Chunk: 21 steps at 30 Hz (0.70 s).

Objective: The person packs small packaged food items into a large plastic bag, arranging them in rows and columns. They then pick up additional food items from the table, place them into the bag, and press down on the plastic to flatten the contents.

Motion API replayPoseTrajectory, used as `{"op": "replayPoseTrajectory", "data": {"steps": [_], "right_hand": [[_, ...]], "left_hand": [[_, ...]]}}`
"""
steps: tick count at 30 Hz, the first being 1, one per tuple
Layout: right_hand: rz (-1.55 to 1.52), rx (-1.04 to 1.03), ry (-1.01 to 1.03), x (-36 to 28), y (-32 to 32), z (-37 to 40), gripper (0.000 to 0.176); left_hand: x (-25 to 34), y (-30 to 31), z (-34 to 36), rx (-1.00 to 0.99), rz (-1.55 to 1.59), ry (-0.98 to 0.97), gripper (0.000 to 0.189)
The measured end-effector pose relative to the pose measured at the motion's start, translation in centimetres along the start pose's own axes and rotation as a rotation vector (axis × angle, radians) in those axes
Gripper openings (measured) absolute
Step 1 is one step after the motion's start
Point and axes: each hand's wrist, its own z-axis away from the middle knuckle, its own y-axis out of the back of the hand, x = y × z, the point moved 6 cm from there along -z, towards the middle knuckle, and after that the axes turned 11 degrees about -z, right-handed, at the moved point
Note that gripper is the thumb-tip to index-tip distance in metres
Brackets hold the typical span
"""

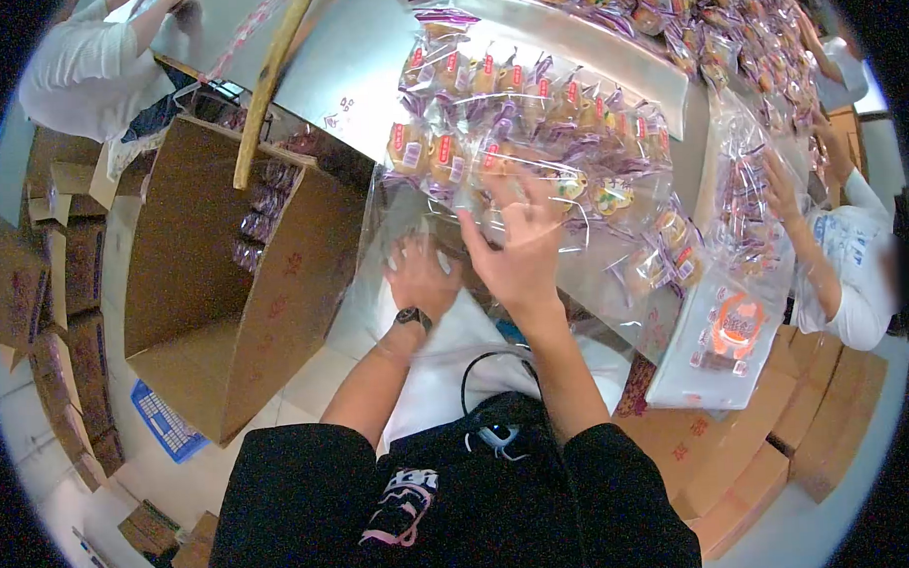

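A large clear plastic bag (603,234) lies across the metal table in front of me, with rows of individually wrapped pastries (513,82) in and around it. My left hand (421,277), a dark watch on its wrist, grips the near left part of the bag with bent fingers. Just right of it, my right hand (518,227) reaches over the nearest row, fingers apart, its tips touching the wrapped pastries. Film glare partly blurs these fingertips. A few more wrapped pastries (664,252) lie to the right.
An open cardboard box (289,275) stands at left, a wooden stick (272,85) above it. At right sits a stack of printed plastic bags (721,325) above cardboard boxes (700,446). A pile of wrapped pastries (726,34) covers the far right. Co-workers stand at both sides.
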Motion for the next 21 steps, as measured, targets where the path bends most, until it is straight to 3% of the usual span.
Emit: {"op": "replayPoseTrajectory", "data": {"steps": [1,2,4,5,7,9,10,12,13,14,17,19,21], "right_hand": [[-0.041,-0.042,0.028,-0.7,0.1,0.4,0.042],[-0.081,-0.084,0.057,-1.6,0.3,0.9,0.035],[-0.255,-0.338,0.157,-5.4,0.9,2.1,0.029],[-0.391,-0.461,0.161,-6.7,1.1,2.6,0.028],[-0.684,-0.87,0.25,-9.5,3.3,2.8,0.023],[-1.01,-0.867,0.183,-11.6,7.4,-1.5,0.018],[-1.004,-0.728,0.213,-11.1,8.7,-3.6,0.017],[-0.675,-0.405,0.188,-9.0,9.4,-9.3,0.017],[-0.363,-0.219,0.128,-7.6,9.2,-12.4,0.019],[-0.362,-0.167,0.108,-5.7,7.5,-15.8,0.023],[-0.155,-0.256,0.067,2.8,0.1,-21.5,0.031],[0.085,-0.208,0.342,5.3,-4.0,-22.5,0.035],[0.089,-0.393,0.214,6.7,-6.9,-24.0,0.041]], "left_hand": [[0.0,0.0,0.1,0.045,-0.03,-0.037,0.071],[0.1,-1.4,-0.7,-0.106,-0.04,-0.038,0.07],[-0.9,-4.3,0.0,0.064,-0.194,-0.066,0.069],[-0.2,-2.2,-1.0,-0.064,-0.049,0.02,0.07],[0.2,0.3,-0.8,-0.058,-0.039,0.054,0.069],[0.4,0.6,-0.4,-0.035,-0.011,0.066,0.067],[0.4,0.5,-0.1,-0.015,0.006,0.055,0.066],[0.6,1.0,-0.4,0.013,0.035,0.039,0.064],[0.6,1.4,-0.6,0.014,0.046,0.037,0.063],[0.6,1.7,-0.5,0.012,0.056,0.035,0.062],[0.6,1.6,-0.3,-0.004,0.055,0.047,0.063],[0.5,1.1,-0.3,0.012,0.036,0.053,0.062],[0.3,0.8,-0.4,0.024,0.031,0.066,0.061]]}}
